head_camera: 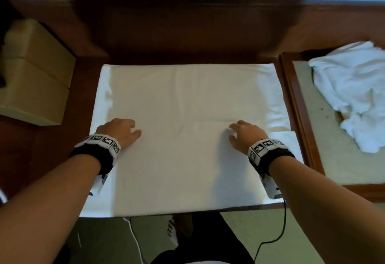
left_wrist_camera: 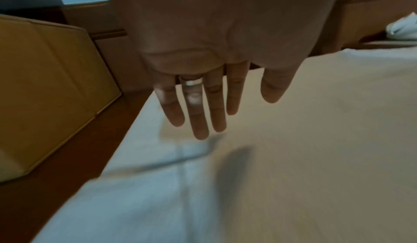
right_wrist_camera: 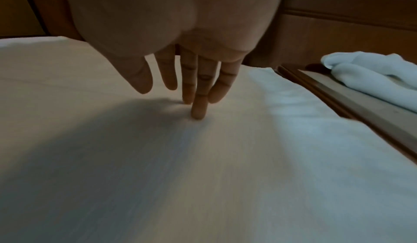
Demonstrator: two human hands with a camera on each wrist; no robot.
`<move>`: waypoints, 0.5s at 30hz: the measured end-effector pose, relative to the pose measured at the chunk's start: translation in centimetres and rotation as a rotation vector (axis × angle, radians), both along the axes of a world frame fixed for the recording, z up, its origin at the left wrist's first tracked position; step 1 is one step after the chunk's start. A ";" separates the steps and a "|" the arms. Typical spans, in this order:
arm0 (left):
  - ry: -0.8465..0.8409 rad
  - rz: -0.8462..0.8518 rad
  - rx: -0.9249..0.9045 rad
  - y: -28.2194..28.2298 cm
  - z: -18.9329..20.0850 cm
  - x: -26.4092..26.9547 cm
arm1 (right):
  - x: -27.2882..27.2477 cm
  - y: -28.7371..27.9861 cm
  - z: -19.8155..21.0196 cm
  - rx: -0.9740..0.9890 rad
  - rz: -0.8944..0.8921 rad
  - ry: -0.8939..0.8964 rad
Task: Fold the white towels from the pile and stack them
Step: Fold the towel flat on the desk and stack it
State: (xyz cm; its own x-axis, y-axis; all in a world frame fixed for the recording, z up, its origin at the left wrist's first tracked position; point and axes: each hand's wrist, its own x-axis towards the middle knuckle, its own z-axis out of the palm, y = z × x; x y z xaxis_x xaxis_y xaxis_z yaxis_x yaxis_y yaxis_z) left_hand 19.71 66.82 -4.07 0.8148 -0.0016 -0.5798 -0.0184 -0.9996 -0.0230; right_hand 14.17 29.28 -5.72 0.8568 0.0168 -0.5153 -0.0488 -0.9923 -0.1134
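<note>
A white towel point(head_camera: 187, 134) lies spread flat on the wooden table, covering most of it. My left hand point(head_camera: 120, 131) hovers palm down over its left part, fingers point(left_wrist_camera: 198, 118) straight and spread just above the cloth point(left_wrist_camera: 293, 139). My right hand point(head_camera: 242, 133) is over the right part, fingers point(right_wrist_camera: 199, 107) pointing down with the tips touching the towel point(right_wrist_camera: 225, 175). Neither hand holds anything. A crumpled pile of white towels point(head_camera: 354, 97) sits on a side surface to the right, also seen as the pile point(right_wrist_camera: 365, 75) in the right wrist view.
Two cardboard boxes point(head_camera: 35, 74) stand on the table at the left, close to the towel's edge; a box point(left_wrist_camera: 51, 86) shows in the left wrist view. A wooden back panel point(head_camera: 187, 30) runs behind the table. Cables point(head_camera: 270, 236) hang below the front edge.
</note>
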 end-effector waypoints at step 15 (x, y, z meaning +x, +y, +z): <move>-0.201 -0.187 0.092 -2.7 -4.9 18.4 | 20.8 -7.5 -3.1 -0.078 0.063 -0.188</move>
